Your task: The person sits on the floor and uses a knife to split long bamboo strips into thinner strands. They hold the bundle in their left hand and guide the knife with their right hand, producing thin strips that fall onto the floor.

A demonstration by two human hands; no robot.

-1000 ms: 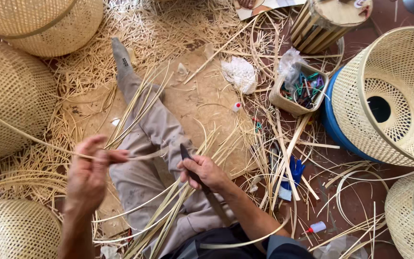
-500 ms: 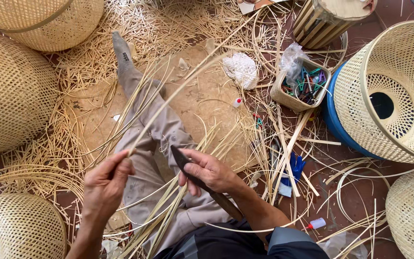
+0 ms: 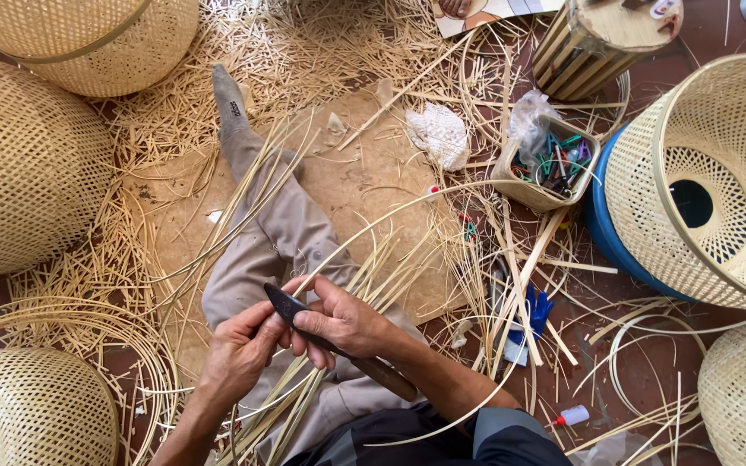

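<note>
The person sits on the floor (image 3: 364, 185) w/ one leg (image 3: 278, 233) stretched out, so the work lies across the lap. The right hand (image 3: 343, 321) is clamped on a dark knife (image 3: 304, 321), blade tip pointing up-left, wooden handle trailing back under the forearm. The left hand (image 3: 239, 354) is closed just beside the blade, fingers touching the right hand's; it seems to pinch a thin bamboo strip (image 3: 373, 229) against the edge. That strip arcs up and right from the hands over the mat, probably kept long and free so it can slide past the blade. More strips (image 3: 304, 406) lie bundled over the thigh, within reach.

Woven baskets (image 3: 28, 164) ring the spot, left and right; one at right (image 3: 710, 181) sits on a blue tub (image 3: 606, 237). A small box of clips (image 3: 550, 164) stands near the far right of the mat.

Hard to tell: the exact point where strip meets blade is hidden by fingers. Whether the left hand holds one strip or several, can't say. Baskets are cut off at the frame edges; the other leg is out of view.
</note>
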